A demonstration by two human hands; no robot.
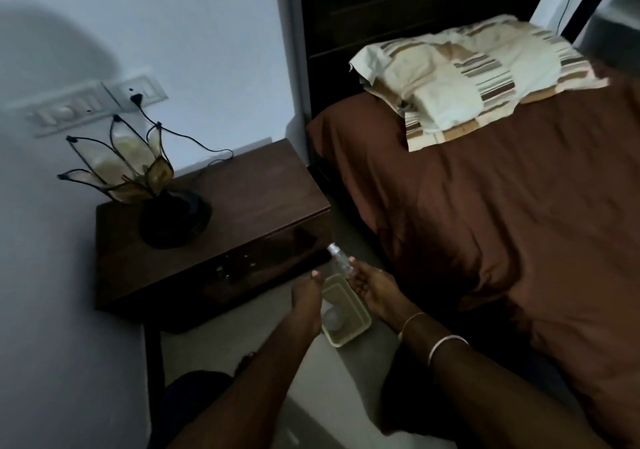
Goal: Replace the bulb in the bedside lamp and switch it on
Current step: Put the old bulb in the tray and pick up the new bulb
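The unlit bedside lamp (138,175) has petal-shaped glass shades and a dark round base, and stands on the left of the dark wooden nightstand (263,185). Its black cord runs up to the wall socket panel (131,95). My right hand (372,287) holds a clear bulb (341,261) with its metal cap pointing up and left, just above a pale yellow tray (349,313). My left hand (306,299) grips the tray's left rim. A white round bulb (334,317) lies inside the tray.
A bed with a brown cover (502,206) and a striped pillow (474,78) fills the right side. The dark headboard (381,9) stands behind it. The nightstand drawer front (228,272) faces me. White wall lies to the left.
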